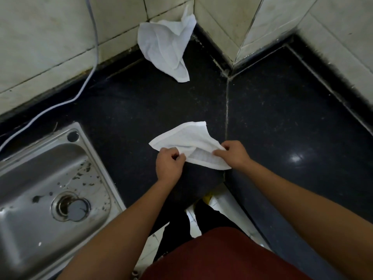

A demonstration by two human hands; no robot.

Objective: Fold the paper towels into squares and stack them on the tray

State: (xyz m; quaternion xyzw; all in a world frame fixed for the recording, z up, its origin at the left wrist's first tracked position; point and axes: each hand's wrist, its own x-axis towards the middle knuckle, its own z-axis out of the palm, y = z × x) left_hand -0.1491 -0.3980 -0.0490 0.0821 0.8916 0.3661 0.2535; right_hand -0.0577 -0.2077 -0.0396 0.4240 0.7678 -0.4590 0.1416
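Head view: both bare hands work one paper towel point(189, 142) low over the dark tabletop point(141, 110), near its front edge. Left grip point(170, 164) pinches the towel's near-left edge with curled fingers; right grip point(235, 155) pinches the near-right edge the same way. Towel is part folded, one flap doubled under, far corner lying on the tabletop.

Judgement: fold under way, not yet square. To do it well, pull the edge taut between both pinches, lay it flat, match corner to corner, then press the crease. Thin paper, so a hard tug likely tears it.

A second towel point(167, 47) lies crumpled in the far corner against the tiled wall point(50, 37), well apart, unfolded. Tray not in view, so can't tell where the stack goes.

Tabletop is dark speckled stone with a seam point(227, 118) just beside the right grip. Steel sink point(24, 199) at left, stained. White cable point(88, 77) runs down the wall.
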